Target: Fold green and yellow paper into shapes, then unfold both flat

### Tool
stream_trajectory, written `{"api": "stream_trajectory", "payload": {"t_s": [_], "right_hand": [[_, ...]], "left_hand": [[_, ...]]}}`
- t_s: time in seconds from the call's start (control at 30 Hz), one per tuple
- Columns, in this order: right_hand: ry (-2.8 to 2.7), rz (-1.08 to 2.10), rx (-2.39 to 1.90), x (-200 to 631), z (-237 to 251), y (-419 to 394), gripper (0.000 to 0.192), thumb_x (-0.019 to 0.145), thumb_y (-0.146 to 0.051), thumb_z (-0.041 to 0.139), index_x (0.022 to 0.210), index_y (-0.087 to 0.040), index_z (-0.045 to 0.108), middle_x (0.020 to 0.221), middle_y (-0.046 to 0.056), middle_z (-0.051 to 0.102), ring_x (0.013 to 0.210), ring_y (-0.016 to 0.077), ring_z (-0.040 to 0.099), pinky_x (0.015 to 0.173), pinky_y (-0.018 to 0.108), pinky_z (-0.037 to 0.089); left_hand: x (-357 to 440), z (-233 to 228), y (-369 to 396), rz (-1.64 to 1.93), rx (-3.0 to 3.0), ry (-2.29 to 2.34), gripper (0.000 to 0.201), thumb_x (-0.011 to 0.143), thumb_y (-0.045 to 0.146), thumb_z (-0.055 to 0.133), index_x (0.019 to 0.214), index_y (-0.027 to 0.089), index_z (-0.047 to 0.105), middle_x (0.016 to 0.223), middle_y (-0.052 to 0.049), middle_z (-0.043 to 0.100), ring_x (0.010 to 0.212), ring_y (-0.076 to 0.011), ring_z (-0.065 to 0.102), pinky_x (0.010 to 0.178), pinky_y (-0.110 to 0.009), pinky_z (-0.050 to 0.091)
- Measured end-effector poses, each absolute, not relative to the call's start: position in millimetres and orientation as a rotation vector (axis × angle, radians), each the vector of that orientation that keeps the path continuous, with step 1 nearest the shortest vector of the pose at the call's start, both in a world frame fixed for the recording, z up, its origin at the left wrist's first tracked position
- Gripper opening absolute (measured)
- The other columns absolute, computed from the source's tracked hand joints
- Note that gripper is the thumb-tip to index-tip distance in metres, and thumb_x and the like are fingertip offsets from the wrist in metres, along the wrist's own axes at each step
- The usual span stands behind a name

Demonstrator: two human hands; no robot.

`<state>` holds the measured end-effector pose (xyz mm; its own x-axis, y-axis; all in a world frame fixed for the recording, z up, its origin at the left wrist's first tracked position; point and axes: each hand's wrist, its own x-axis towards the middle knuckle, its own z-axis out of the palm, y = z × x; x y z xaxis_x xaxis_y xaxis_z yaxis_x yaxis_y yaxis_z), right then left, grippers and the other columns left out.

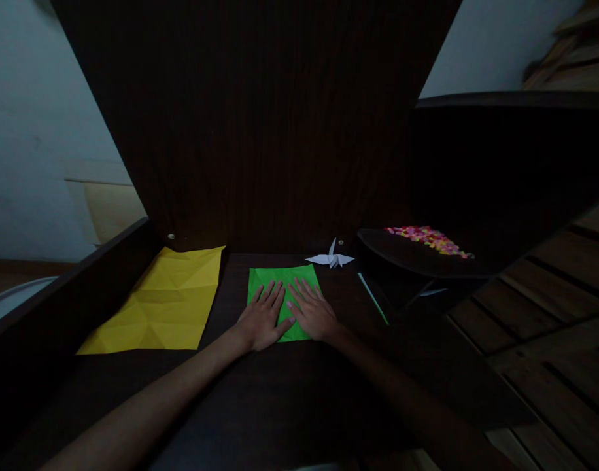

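Left hand (261, 322), right hand (312, 313) flat, fingers spread.

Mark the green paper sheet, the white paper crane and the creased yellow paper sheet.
green paper sheet (280, 276): head view, bare far edge above the fingers.
white paper crane (331, 260): head view, body.
creased yellow paper sheet (165, 302): head view, middle.

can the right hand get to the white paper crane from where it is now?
Probably yes. The right hand lies flat on the green paper, and the white paper crane stands just beyond its fingertips on the dark desk, with nothing visible between them.
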<state>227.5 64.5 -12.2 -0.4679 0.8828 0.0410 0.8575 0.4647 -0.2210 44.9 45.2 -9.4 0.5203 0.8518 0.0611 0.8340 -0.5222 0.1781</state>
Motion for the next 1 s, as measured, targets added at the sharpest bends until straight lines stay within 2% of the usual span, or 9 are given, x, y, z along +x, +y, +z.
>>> {"api": "stream_trajectory", "payload": {"t_s": [0.17, 0.37, 0.53, 0.73, 0.87, 1.0], "right_hand": [[-2.521, 0.246, -1.587, 230, -13, 75, 0.062, 0.103, -0.051, 0.022, 0.154, -0.016, 0.027, 0.161, 0.009, 0.017, 0.150, 0.0250, 0.011, 0.122, 0.047, 0.010], [-2.488, 0.254, -1.638, 232, -15, 94, 0.068, 0.101, -0.055, 0.023, 0.154, -0.012, 0.026, 0.161, 0.011, 0.016, 0.150, 0.0254, 0.009, 0.121, 0.047, 0.009], [-2.468, 0.258, -1.654, 233, -15, 105, 0.070, 0.100, -0.056, 0.021, 0.154, -0.012, 0.024, 0.162, 0.013, 0.013, 0.150, 0.0267, 0.007, 0.121, 0.050, 0.007], [-2.543, 0.080, -1.567, 231, -12, 104, 0.068, 0.102, -0.050, 0.024, 0.149, -0.002, 0.034, 0.158, 0.021, 0.023, 0.149, 0.0327, 0.015, 0.121, 0.051, 0.004], [-2.523, 0.088, -1.482, 220, -11, 104, 0.064, 0.103, -0.045, 0.025, 0.149, -0.001, 0.034, 0.159, 0.021, 0.020, 0.149, 0.0325, 0.014, 0.121, 0.050, 0.008], [-2.418, 0.299, -1.406, 200, -11, 109, 0.065, 0.103, -0.046, 0.021, 0.150, -0.002, 0.031, 0.160, 0.019, 0.018, 0.149, 0.0288, 0.013, 0.121, 0.048, 0.017]], "left_hand": [[46, -8, 45, 0.196, 2.637, 1.441, 0.092, 0.091, 0.073, 0.024, 0.154, 0.006, 0.023, 0.161, -0.019, 0.016, 0.150, -0.0320, 0.010, 0.121, -0.048, 0.006], [47, -4, 45, 0.187, 2.620, 1.437, 0.098, 0.086, 0.079, 0.028, 0.155, 0.010, 0.022, 0.161, -0.018, 0.020, 0.150, -0.0339, 0.011, 0.120, -0.051, 0.006], [46, -4, 45, 0.194, 2.618, 1.429, 0.102, 0.083, 0.082, 0.032, 0.156, 0.012, 0.017, 0.162, -0.018, 0.015, 0.149, -0.0350, 0.012, 0.120, -0.052, 0.004], [46, -5, 45, 0.196, 2.614, 1.436, 0.112, 0.077, 0.088, 0.031, 0.155, 0.009, 0.021, 0.161, -0.019, 0.016, 0.150, -0.0356, 0.009, 0.120, -0.053, 0.005], [45, -8, 46, 0.210, 2.625, 1.430, 0.114, 0.076, 0.089, 0.031, 0.155, 0.008, 0.020, 0.161, -0.019, 0.017, 0.150, -0.0365, 0.007, 0.119, -0.054, 0.006], [44, -11, 47, 0.241, 2.630, 1.411, 0.114, 0.076, 0.088, 0.035, 0.155, 0.009, 0.019, 0.161, -0.021, 0.017, 0.149, -0.0378, 0.011, 0.119, -0.054, 0.007]]}}
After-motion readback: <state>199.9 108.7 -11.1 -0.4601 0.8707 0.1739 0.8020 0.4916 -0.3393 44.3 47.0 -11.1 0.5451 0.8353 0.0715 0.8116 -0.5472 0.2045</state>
